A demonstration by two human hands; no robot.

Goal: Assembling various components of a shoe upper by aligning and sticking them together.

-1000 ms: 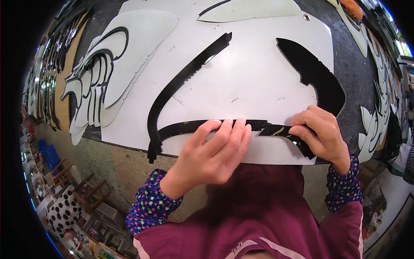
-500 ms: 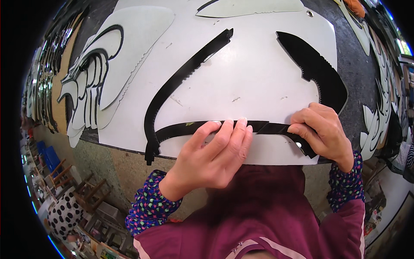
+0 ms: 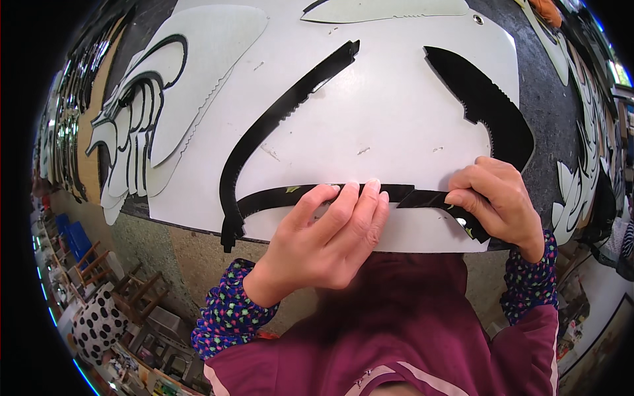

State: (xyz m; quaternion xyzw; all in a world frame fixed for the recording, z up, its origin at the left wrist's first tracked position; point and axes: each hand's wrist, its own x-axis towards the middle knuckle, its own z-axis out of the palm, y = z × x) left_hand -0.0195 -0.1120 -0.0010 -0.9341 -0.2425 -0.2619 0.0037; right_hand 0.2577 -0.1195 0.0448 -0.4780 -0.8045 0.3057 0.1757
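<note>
A glossy black curved strip [image 3: 264, 199] lies along the near edge of a white board [image 3: 356, 119]. My left hand [image 3: 330, 231] presses its bunched fingertips on the middle of this strip. My right hand [image 3: 498, 201] is closed, thumb against curled fingers, on a shorter black piece [image 3: 429, 198] whose slanted left end meets the strip. A second long black strip [image 3: 254, 142], with a toothed inner edge, rises from the left end of the first. Beyond my right hand lies a broad black blade-shaped piece [image 3: 492, 105], partly toothed and partly hidden by the hand.
Pale cut-out shapes with black outlines [image 3: 142, 112] are stacked at the left. Another pale shape [image 3: 383, 10] lies at the far edge, and more pale pieces [image 3: 564, 198] are at the right. The dark table [image 3: 551, 99] shows around the board. Wooden stools [image 3: 139, 290] stand below at left.
My right hand has shifted slightly right with the shorter black piece, and its slanted end shows more clearly against the strip. My left hand stays in place.
</note>
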